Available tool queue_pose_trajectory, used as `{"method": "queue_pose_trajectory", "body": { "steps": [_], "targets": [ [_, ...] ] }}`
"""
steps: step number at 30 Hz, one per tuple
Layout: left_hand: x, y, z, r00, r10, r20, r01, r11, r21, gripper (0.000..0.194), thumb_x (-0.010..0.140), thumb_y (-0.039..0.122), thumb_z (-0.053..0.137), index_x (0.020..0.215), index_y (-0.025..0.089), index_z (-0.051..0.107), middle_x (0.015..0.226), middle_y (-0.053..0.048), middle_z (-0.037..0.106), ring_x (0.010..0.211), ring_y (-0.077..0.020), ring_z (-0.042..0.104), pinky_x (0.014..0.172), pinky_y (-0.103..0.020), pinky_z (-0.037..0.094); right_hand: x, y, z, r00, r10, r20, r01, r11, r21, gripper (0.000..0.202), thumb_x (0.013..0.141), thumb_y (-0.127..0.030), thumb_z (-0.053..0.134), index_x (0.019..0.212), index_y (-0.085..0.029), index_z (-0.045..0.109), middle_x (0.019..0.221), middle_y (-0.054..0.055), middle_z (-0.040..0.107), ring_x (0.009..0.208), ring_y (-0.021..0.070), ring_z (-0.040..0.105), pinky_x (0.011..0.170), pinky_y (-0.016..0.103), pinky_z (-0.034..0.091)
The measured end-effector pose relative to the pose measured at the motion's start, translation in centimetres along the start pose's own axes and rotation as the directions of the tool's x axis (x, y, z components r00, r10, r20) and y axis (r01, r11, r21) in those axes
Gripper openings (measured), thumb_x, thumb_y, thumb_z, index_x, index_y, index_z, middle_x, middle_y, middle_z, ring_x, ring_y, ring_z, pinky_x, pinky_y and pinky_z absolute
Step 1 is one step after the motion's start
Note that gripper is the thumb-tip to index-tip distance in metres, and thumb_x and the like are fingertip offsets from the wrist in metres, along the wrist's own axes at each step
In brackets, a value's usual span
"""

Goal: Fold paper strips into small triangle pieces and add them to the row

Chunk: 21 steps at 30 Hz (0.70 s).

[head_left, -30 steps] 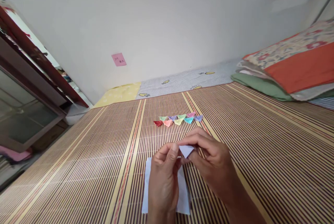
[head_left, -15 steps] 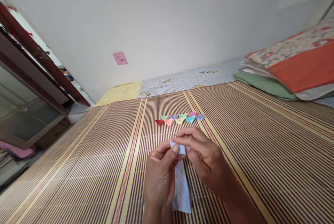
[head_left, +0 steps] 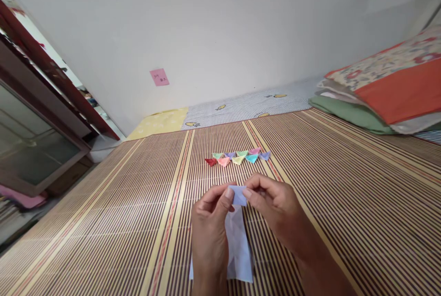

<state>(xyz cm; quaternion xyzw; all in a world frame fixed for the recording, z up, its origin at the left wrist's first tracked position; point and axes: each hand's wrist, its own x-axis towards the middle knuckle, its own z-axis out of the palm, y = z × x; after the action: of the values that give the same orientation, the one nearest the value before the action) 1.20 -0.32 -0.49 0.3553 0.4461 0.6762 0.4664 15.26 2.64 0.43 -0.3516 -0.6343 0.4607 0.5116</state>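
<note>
Between my hands is a small folded piece of pale blue paper (head_left: 238,196), held up above the mat. My left hand (head_left: 211,227) pinches its left edge between thumb and fingers. The right edge is pinched by my right hand (head_left: 275,208). Below them a larger pale blue sheet of paper (head_left: 237,250) lies on the striped mat, partly covered by my left hand and wrist. Farther off, several small folded paper triangles stand in two rows, among them a red one (head_left: 211,162), a yellow one (head_left: 238,160) and a turquoise one (head_left: 252,158).
The striped bamboo mat (head_left: 120,204) spreads under everything. At the right back lie stacked bedding and an orange floral pillow (head_left: 399,84). A white wall (head_left: 213,29) with a pink note (head_left: 159,76) rises behind. A glass-fronted cabinet (head_left: 34,149) stands left.
My right hand's fingers have moved off the top of the folded paper and now pinch its right edge. The paper faces me more openly, and more of the sheet below shows.
</note>
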Motion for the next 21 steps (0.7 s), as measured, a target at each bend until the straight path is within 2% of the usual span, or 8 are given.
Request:
{"method": "queue_pose_trajectory", "body": {
  "steps": [3, 5, 8, 11, 15, 18, 21],
  "targets": [
    [0.05, 0.23, -0.11, 0.999, 0.011, 0.034, -0.013, 0.999, 0.050, 0.013, 0.084, 0.033, 0.082, 0.089, 0.021, 0.084, 0.067, 0.001, 0.066, 0.065, -0.0113, 0.056, 0.067, -0.023, 0.046, 0.01, -0.17, -0.03, 1.000, 0.013, -0.011, -0.013, 1.000, -0.012, 0.023, 0.096, -0.029, 0.058, 0.075, -0.020, 0.060, 0.068, -0.003, 0.052, 0.062, 0.0141, 0.047, 0.056, 0.028, 0.039],
    [-0.01, 0.41, -0.08, 0.999, 0.030, 0.040, -0.033, 0.995, 0.090, 0.011, 0.084, 0.032, 0.081, 0.086, 0.021, 0.084, 0.066, 0.002, 0.064, 0.065, -0.0121, 0.056, 0.068, -0.024, 0.046, -0.02, -0.33, 0.06, 0.999, -0.026, -0.027, 0.024, 0.997, -0.079, 0.022, 0.096, -0.027, 0.057, 0.075, -0.021, 0.059, 0.068, -0.003, 0.052, 0.062, 0.0143, 0.048, 0.057, 0.028, 0.039],
    [-0.14, 0.55, -0.03, 0.993, 0.118, 0.019, -0.119, 0.976, 0.183, 0.010, 0.086, 0.029, 0.079, 0.081, 0.022, 0.084, 0.068, 0.002, 0.063, 0.067, -0.0124, 0.057, 0.068, -0.024, 0.046, -0.16, -0.58, 0.22, 0.993, -0.113, -0.039, 0.103, 0.974, -0.200, 0.019, 0.094, -0.022, 0.056, 0.075, -0.021, 0.059, 0.068, -0.003, 0.054, 0.063, 0.0145, 0.051, 0.058, 0.029, 0.040],
    [-0.20, 0.53, -0.10, 0.989, 0.146, 0.019, -0.147, 0.962, 0.231, 0.011, 0.087, 0.031, 0.079, 0.082, 0.022, 0.083, 0.070, 0.001, 0.065, 0.067, -0.0128, 0.057, 0.068, -0.024, 0.046, -0.30, -0.68, 0.25, 0.991, -0.130, -0.045, 0.116, 0.965, -0.237, 0.020, 0.093, -0.022, 0.056, 0.073, -0.021, 0.059, 0.066, -0.003, 0.055, 0.060, 0.0143, 0.051, 0.056, 0.028, 0.041],
    [-0.08, 0.26, -0.18, 0.998, 0.055, 0.028, -0.059, 0.981, 0.186, 0.018, 0.086, 0.035, 0.080, 0.076, 0.019, 0.080, 0.066, 0.001, 0.063, 0.065, -0.0132, 0.056, 0.066, -0.025, 0.045, -0.24, -0.60, 0.19, 0.997, -0.066, -0.028, 0.060, 0.980, -0.190, 0.019, 0.093, -0.024, 0.058, 0.074, -0.021, 0.059, 0.065, -0.003, 0.053, 0.058, 0.0138, 0.051, 0.053, 0.027, 0.041],
    [0.05, -0.09, -0.05, 0.998, 0.045, -0.036, -0.041, 0.995, 0.089, 0.020, 0.081, 0.034, 0.083, 0.071, 0.018, 0.077, 0.062, 0.002, 0.060, 0.063, -0.0119, 0.052, 0.063, -0.023, 0.044, -0.09, -0.58, 0.22, 0.999, -0.021, 0.028, 0.024, 0.992, -0.128, 0.018, 0.092, -0.025, 0.058, 0.075, -0.021, 0.059, 0.065, -0.003, 0.053, 0.059, 0.0135, 0.049, 0.054, 0.026, 0.040],
    [0.11, -0.34, 0.20, 0.996, 0.021, -0.089, -0.024, 0.999, -0.042, 0.020, 0.076, 0.033, 0.087, 0.071, 0.018, 0.075, 0.060, 0.003, 0.058, 0.061, -0.0108, 0.051, 0.060, -0.021, 0.043, -0.09, -0.55, 0.36, 0.992, 0.038, 0.122, -0.027, 0.996, -0.090, 0.021, 0.091, -0.026, 0.059, 0.071, -0.021, 0.055, 0.062, -0.005, 0.045, 0.056, 0.0123, 0.042, 0.051, 0.026, 0.034]
  ]
}}
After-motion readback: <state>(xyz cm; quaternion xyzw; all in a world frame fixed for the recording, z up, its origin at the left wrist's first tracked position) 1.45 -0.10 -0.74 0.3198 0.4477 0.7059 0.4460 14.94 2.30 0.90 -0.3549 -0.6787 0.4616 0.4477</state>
